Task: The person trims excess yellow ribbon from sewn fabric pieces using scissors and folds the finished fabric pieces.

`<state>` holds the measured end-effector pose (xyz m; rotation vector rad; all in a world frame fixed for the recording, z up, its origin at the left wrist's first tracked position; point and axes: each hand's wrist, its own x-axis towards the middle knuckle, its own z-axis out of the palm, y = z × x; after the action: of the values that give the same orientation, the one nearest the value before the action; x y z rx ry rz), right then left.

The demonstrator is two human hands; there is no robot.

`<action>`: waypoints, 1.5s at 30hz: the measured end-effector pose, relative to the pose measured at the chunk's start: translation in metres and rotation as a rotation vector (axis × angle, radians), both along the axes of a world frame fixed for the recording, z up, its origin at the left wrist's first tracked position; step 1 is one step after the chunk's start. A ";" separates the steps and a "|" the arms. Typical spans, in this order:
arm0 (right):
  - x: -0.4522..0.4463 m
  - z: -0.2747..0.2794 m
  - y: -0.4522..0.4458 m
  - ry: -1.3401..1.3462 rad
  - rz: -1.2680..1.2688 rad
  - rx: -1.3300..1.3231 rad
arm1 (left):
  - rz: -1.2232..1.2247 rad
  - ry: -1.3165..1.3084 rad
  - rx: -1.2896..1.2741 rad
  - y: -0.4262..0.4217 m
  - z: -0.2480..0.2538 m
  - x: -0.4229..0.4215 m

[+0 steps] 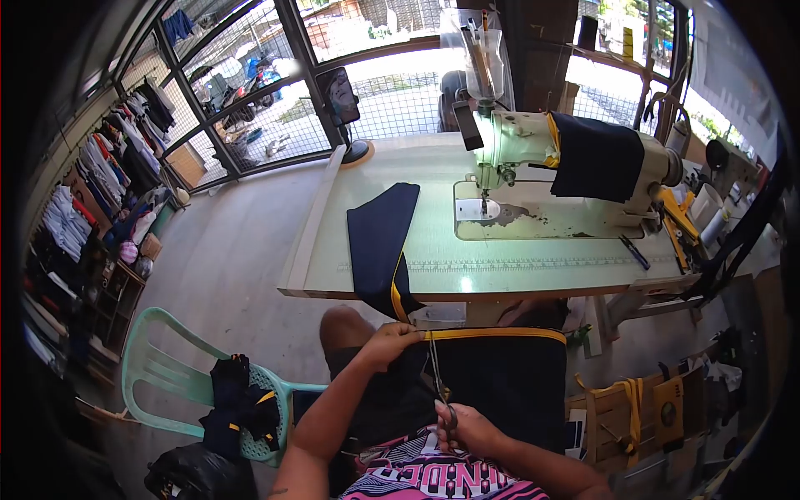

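Dark navy cloth (500, 375) with a yellow strip (500, 333) along its upper edge lies over my lap. My left hand (392, 343) pinches the left end of that strip. Scissors (435, 367) are in my right hand (468, 431), their blades pointing up to the cloth edge beside my left fingers. Another navy piece (382, 233) with yellow edging hangs over the table's front edge, just above my left hand.
A sewing machine (517, 142) with navy cloth over its arm stands on the table (333, 267). Thread snips (635, 252) lie at the right. A green chair (158, 400) holds dark pieces at the left. A phone (338, 96) stands behind.
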<state>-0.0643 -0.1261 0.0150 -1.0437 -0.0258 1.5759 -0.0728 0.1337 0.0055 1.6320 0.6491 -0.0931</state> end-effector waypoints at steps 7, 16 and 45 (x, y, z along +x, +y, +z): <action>-0.003 0.009 0.002 -0.146 0.028 0.012 | 0.017 0.067 -0.033 -0.005 0.017 -0.002; -0.005 0.010 0.002 -0.184 0.014 -0.001 | 0.050 0.066 -0.015 -0.010 0.020 -0.003; -0.006 0.027 -0.019 -0.430 -0.056 0.117 | -0.259 -0.235 0.229 -0.012 0.058 -0.023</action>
<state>-0.0701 -0.1450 0.0423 -1.2609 -0.3741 1.2602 -0.0957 0.1215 0.0632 1.9078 0.2735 -0.0141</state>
